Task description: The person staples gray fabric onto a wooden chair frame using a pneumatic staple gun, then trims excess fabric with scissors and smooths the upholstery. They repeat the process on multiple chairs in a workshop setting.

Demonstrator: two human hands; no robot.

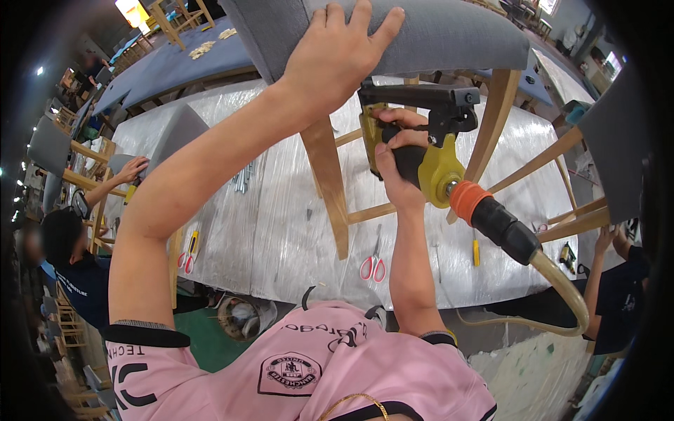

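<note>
A grey upholstered chair (pixel 449 43) with light wooden legs stands on a plastic-wrapped worktable (pixel 274 231). My left hand (pixel 340 52) lies on its grey fabric, fingers spread. Under the upholstered part, my right hand (pixel 401 158) is wrapped round the handle of an air-powered staple gun (pixel 437 172), yellow and black. An orange-and-black coupling joins the gun to a clear yellowish air hose (pixel 562 291). The gun's nose is up by the underside of the chair; whether it touches is hard to tell.
Red-handled scissors (pixel 373 269), a yellow-handled tool (pixel 476 252) and a second pair of scissors (pixel 187 259) lie on the table. Another grey chair (pixel 625 133) stands at right. Co-workers handle chairs at left (pixel 84 231) and right (pixel 621 295).
</note>
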